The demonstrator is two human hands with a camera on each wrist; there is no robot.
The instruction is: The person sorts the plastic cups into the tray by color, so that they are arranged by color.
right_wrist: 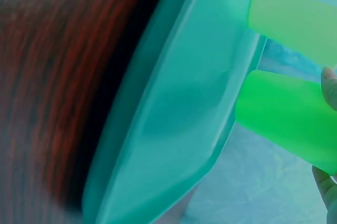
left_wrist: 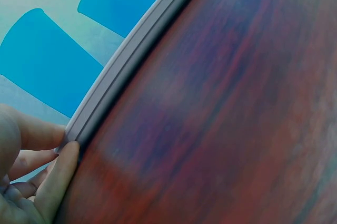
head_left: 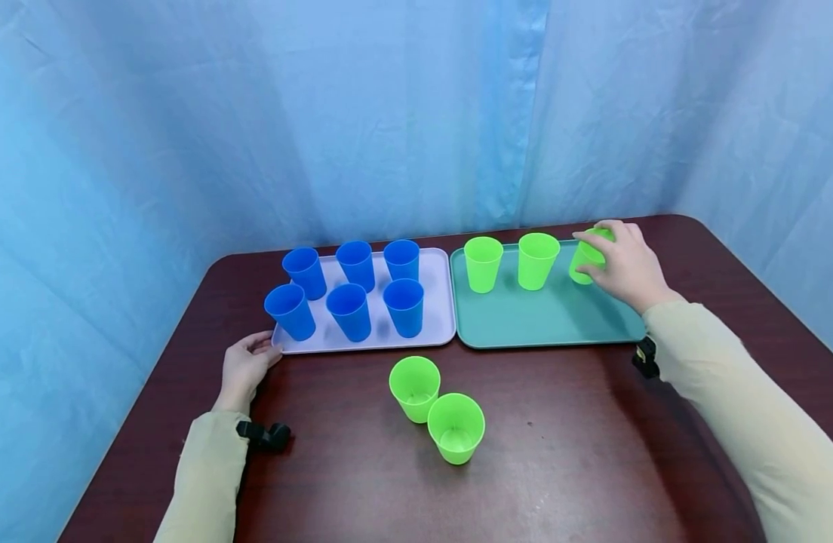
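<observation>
Two green cups (head_left: pixel 435 407) stood loose on the counter (head_left: pixel 566 452) before the teal tray (head_left: pixel 545 320), onto whose far corner the right hand (head_left: pixel 627 264), fingers wrapped round a tilted third green cup (head_left: pixel 586 260), was setting it, while the left hand (head_left: pixel 247 366) steadied the white tray (head_left: pixel 376 339) with its fingers loosely apart against the corner.

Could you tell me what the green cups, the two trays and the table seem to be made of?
The green cups, such as the one on the table, look like thin moulded plastic: uniform bright colour, slightly translucent walls. The lavender tray and teal tray also appear plastic, matte, with smooth rounded rims. The table looks like dark reddish wood or wood-grain laminate, with a faint sheen; which one, I cannot tell.
</observation>
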